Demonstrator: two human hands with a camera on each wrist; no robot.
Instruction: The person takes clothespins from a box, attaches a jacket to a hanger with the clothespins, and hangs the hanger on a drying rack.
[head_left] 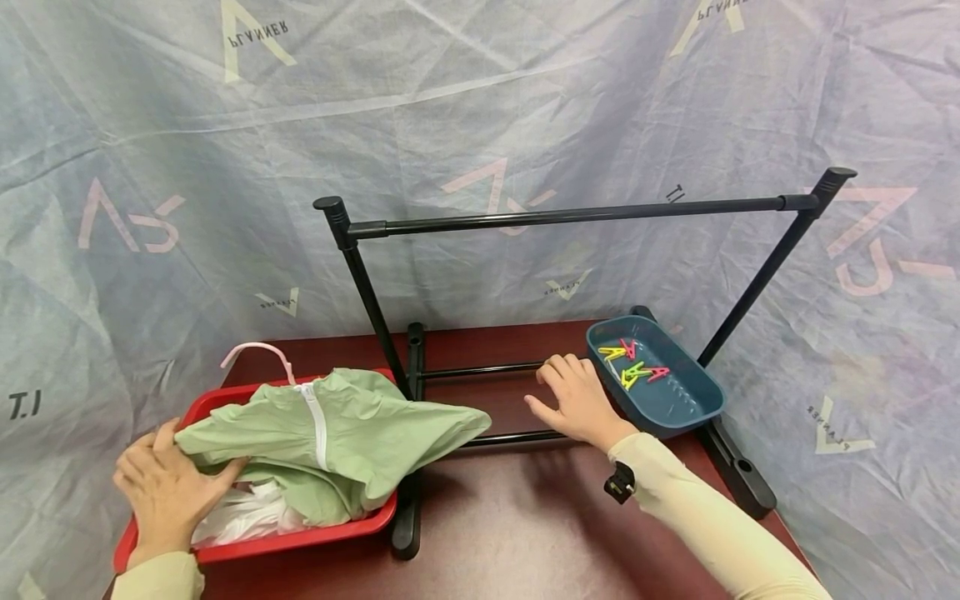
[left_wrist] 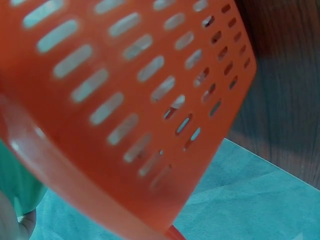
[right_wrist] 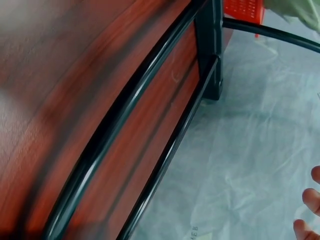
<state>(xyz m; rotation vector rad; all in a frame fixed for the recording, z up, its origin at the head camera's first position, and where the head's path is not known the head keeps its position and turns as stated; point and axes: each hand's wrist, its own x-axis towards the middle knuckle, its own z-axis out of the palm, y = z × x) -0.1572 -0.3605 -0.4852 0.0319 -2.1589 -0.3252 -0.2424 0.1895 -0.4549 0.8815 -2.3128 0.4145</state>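
Note:
A light green jacket (head_left: 352, 433) with a white zip lies across the red basket (head_left: 292, 543). The pink hook of a hanger (head_left: 258, 346) rises from its collar. White cloth (head_left: 251, 512) shows beneath. My left hand (head_left: 168, 487) is at the basket's left side, fingers by the jacket's left sleeve and thumb spread towards the hem. In the left wrist view the slotted basket wall (left_wrist: 150, 100) fills much of the picture. My right hand (head_left: 577, 400) holds nothing and hovers above the rack's lower bars, fingers loosely bent. Its fingertips (right_wrist: 311, 202) edge into the right wrist view.
A black garment rack (head_left: 585, 215) stands across the dark red table (head_left: 495, 517), its left foot beside the basket. A blue tub (head_left: 686, 400) with several coloured clothespins (head_left: 633, 373) sits at the right, inside the right post. Printed grey cloth (head_left: 525, 100) hangs behind.

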